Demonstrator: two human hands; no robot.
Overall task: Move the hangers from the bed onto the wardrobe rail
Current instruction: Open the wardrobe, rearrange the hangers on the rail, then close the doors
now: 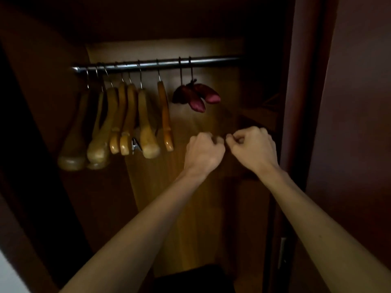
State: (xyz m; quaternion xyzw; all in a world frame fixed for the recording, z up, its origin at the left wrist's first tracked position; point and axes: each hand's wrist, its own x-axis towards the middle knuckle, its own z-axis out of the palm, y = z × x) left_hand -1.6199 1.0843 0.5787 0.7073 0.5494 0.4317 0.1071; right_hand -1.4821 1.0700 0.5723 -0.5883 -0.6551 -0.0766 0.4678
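fists (pixel 204 148) seemingly empty, dim wooden wardrobe (pixel 190 187)

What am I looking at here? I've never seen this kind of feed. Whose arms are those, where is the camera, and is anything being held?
There is no machine: these are a person's two bare arms, filmed by one wide-angle camera worn on their head, looking into an open, dim wardrobe. A metal rail runs across the top. On it hang several wooden hangers, bunched toward the left, and to their right two dark red padded hangers. The left hand and right hand are close together below the rail, fingers curled. I see nothing in either fist, though a thin item would be hard to spot in this light. The bed is not in view.
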